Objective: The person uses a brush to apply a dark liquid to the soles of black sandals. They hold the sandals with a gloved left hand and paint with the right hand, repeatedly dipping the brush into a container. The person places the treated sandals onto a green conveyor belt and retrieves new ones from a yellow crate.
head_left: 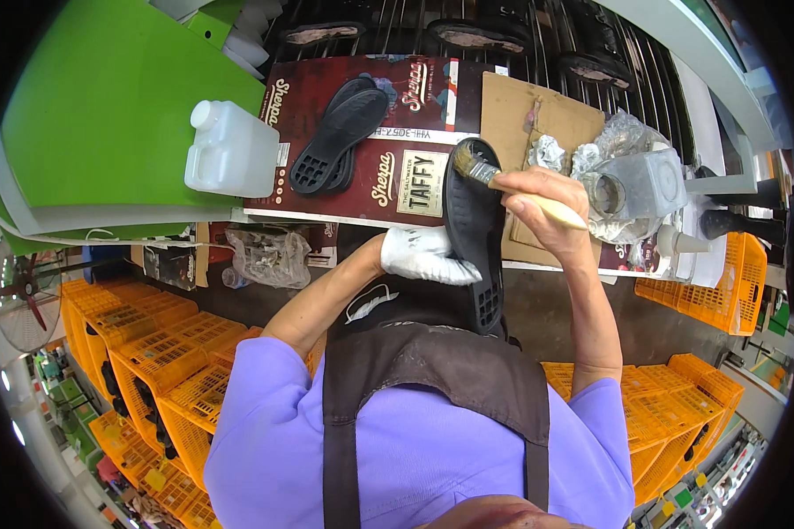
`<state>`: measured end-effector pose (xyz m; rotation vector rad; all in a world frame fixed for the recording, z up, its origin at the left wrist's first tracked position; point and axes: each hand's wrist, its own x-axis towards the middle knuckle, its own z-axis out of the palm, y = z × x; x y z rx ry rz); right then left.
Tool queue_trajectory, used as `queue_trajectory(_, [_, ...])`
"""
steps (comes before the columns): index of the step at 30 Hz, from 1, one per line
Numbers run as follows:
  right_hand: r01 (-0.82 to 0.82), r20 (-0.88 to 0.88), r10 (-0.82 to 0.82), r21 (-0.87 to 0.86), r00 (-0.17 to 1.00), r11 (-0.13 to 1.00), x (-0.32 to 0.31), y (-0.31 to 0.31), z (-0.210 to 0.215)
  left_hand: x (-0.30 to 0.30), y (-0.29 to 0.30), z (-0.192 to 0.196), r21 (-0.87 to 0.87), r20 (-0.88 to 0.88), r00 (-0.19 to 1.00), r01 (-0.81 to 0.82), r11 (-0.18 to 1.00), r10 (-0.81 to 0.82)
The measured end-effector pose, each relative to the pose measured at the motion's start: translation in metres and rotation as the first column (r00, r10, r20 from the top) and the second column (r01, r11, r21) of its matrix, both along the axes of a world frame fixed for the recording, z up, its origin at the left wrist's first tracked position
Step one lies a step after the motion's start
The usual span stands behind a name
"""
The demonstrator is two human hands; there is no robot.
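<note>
Left grip holds a grid-ended black sole, right grip a bristly brush, clear plastic container at right

Soles, overlapping, on printed cardbd.; jug just L of them. Held sole R of that pile, L hand along its near half; brush in R hand, bristles at sole's far end. Plain cardbd. behind R hand; jar to its R, squeeze bottle nr jar. Shoes on rollers at back. Crates low L, more low R.
</note>
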<state>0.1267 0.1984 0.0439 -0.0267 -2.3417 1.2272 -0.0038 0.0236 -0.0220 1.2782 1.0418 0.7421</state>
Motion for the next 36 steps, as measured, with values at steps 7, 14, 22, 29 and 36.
queue_trajectory(7, [0.103, 0.000, -0.103, -0.098, 0.995, 0.990, 0.002, 0.005, -0.013, 0.006, -0.021, -0.020, -0.264, 0.460, 0.791, -0.312, 0.913, 0.404])
queue_trajectory(14, [0.102, -0.012, -0.106, -0.180, 0.994, 0.978, 0.005, -0.001, -0.016, 0.013, -0.026, -0.013, -0.302, 0.719, 0.556, -0.290, 0.908, 0.416])
queue_trajectory(22, [0.035, -0.038, -0.043, -0.175, 0.998, 0.984, 0.009, -0.011, -0.015, 0.018, -0.031, -0.007, -0.422, 0.744, 0.429, -0.291, 0.859, 0.511])
queue_trajectory(29, [-0.035, -0.077, 0.020, -0.199, 0.997, 0.979, 0.011, -0.022, -0.015, 0.017, -0.029, -0.002, -0.368, 0.835, 0.318, -0.284, 0.886, 0.449])
queue_trajectory(36, [-0.065, -0.061, 0.054, -0.208, 0.997, 0.976, 0.014, -0.031, -0.014, 0.013, -0.028, -0.006, -0.417, 0.837, 0.248, -0.288, 0.862, 0.488])
